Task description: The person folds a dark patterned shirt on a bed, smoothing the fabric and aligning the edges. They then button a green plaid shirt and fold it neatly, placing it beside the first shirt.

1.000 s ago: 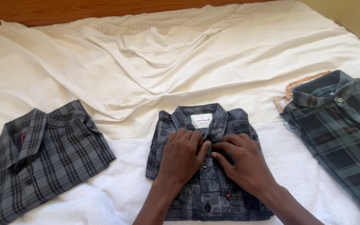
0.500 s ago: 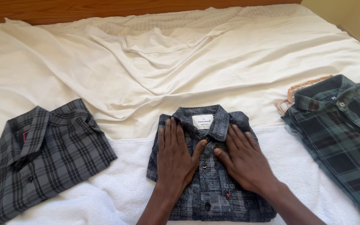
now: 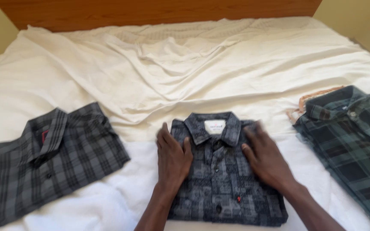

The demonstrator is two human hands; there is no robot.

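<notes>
Folded patterned dark shirt (image 3: 221,179) on white bed sheet (image 3: 193,77), left hand (image 3: 173,156) and right hand (image 3: 267,156) pressed flat, fingers spread open

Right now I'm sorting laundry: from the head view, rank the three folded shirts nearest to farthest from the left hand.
1. Dark blue patterned folded shirt, under the left hand.
2. Grey plaid folded shirt, at the left.
3. Green plaid folded shirt, far right.
</notes>
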